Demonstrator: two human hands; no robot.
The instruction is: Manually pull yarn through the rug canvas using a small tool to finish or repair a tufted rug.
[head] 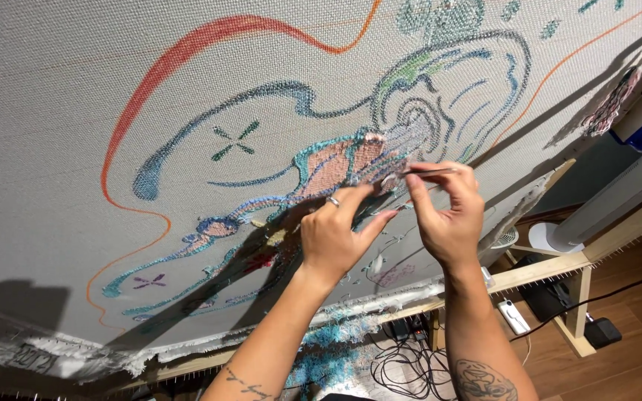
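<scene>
Stretched tufting cloth (76, 96), left hand (336, 234), right hand (447, 215) pinching thin tool (429, 171)

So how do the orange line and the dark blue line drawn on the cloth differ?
The orange line is thin in most places and runs as a wide loop around the edge of the design; the dark blue line is thicker, looks tufted, and sits inside that loop. The orange line stays far from the hands, while the dark blue line curls toward the patch beside the left hand and right hand. Both curve across the same grey cloth.
</scene>
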